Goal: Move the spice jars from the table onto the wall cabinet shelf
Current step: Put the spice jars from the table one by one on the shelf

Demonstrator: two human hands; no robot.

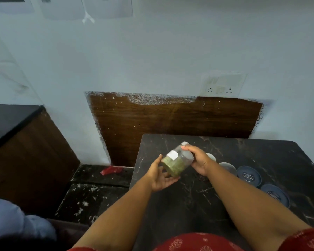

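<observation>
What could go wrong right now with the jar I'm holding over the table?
1. The jar is tilted on its side between the right hand, gripping the lid end, and the left hand, open under its base. If the lid is loose, spice may spill.
2. The left hand only supports it; the jar could slip onto the table.
3. Lidded jars stand close by the right forearm, which might knock them.
</observation>
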